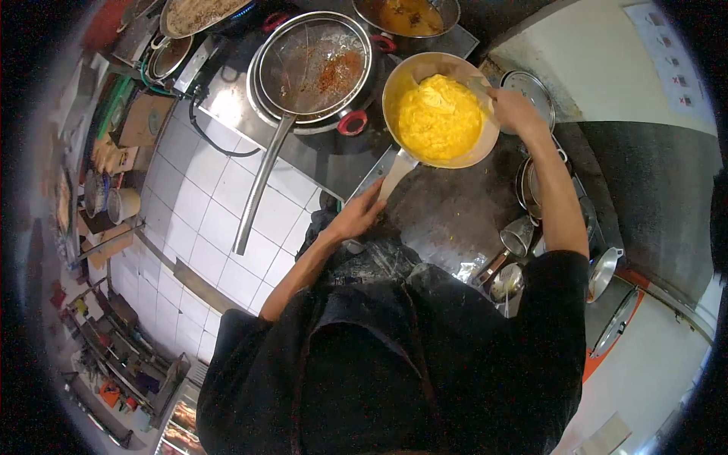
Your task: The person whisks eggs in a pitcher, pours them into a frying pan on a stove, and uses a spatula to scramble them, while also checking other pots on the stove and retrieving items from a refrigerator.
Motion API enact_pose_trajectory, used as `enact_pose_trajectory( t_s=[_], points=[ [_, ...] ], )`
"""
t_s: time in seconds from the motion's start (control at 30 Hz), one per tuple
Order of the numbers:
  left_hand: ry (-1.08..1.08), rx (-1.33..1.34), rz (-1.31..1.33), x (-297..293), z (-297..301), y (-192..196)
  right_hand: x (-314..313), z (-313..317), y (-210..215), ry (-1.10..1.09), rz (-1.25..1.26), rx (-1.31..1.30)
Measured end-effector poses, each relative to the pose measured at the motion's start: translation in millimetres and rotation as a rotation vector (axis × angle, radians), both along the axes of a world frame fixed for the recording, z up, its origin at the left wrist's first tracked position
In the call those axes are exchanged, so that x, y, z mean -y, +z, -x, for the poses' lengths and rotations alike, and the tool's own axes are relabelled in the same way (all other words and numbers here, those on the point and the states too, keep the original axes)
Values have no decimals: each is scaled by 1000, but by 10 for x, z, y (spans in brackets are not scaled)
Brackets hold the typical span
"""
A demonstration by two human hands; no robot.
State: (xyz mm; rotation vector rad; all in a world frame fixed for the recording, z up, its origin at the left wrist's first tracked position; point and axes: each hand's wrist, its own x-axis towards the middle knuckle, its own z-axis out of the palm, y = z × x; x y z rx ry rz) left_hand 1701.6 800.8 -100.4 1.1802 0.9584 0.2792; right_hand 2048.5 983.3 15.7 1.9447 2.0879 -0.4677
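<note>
My left hand (358,216) is closed round the pale handle of a frying pan (487,136), tan inside, which sits toward the upper middle of the view. Soft yellow scrambled eggs (440,121) fill much of its floor. At the pan's right rim my right hand (517,112) is closed on what looks like a spatula (479,85); its end reaches in over the rim beside the eggs. How much of the spatula lies under my fingers is hidden.
Left of the pan, a long-handled strainer (315,68) with reddish-brown bits rests over a pot (318,127). A pan of brownish liquid (406,17) stands behind. At right are a round metal lid (531,95) and several small pans. White floor tiles (220,227) show at left.
</note>
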Motion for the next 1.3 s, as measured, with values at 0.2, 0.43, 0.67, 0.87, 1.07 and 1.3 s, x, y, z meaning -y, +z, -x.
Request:
enact_pose_trajectory(
  t_s=[0.2,0.43,0.67,0.87,1.07,1.3],
  points=[
    [73,-11,-374,114,11,-385,72,66,456,-117,356,201],
    [76,16,-231,68,-25,-208,621,-108,60,-527,876,-481],
    [72,37,-402,35,-19,-188,964,357,-408,-936,613,-1163],
    [127,-29,13,27,156,-170,1189,335,118,-230,-62,-243],
    [145,-64,-72,62,232,-114,955,30,21,-390,-101,-201],
    [141,-43,2,92,267,-121,1075,546,-280,-294,-115,-273]
  ],
)
